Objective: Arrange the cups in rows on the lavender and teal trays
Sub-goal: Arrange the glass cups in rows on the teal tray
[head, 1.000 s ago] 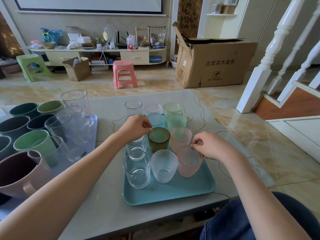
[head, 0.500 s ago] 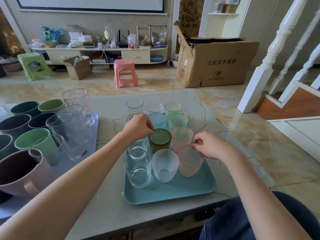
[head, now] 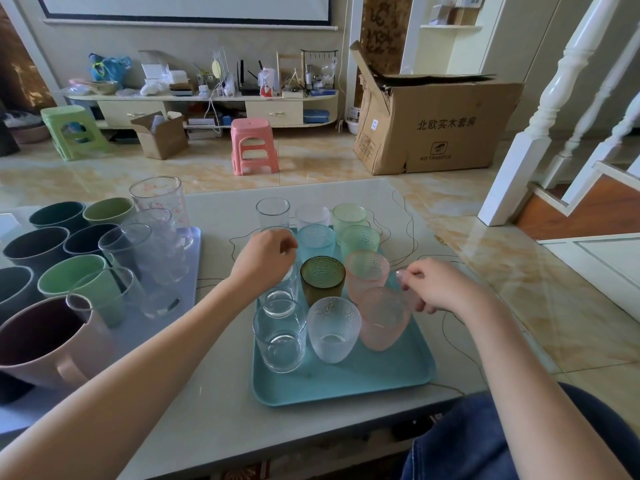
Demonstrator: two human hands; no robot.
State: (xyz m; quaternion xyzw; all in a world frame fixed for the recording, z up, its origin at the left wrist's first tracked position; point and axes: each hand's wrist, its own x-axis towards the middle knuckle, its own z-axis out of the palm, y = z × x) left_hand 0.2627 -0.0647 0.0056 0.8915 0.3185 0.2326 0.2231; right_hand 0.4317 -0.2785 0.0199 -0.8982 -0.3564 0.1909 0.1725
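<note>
Our left hand (head: 265, 259) curls its fingers (head: 289, 244) over the rim of a clear glass (head: 282, 289) in the left column of the teal tray (head: 343, 386), gripping it from above. Our right hand (head: 440, 287) pinches the rim of the near pink cup (head: 382, 317) at the tray's right side, thumb and fingers closed on it. Between the two hands stand a dark green cup (head: 322, 278) and a second pink cup (head: 367, 273). Nearer to us sit a frosted cup (head: 332, 329) and another clear glass (head: 280, 336). Farther back stand a light blue cup (head: 316, 240) and a pale green cup (head: 358, 241), with three more cups behind them, at or just past the tray's far edge; we cannot tell which. To the left, the lavender tray (head: 192, 258) carries tall clear glasses (head: 156, 247), with dark and green cups (head: 71, 277) and a pink pitcher (head: 45, 337) just beside it. Both trays rest on the grey bench (head: 214, 420).
</note>
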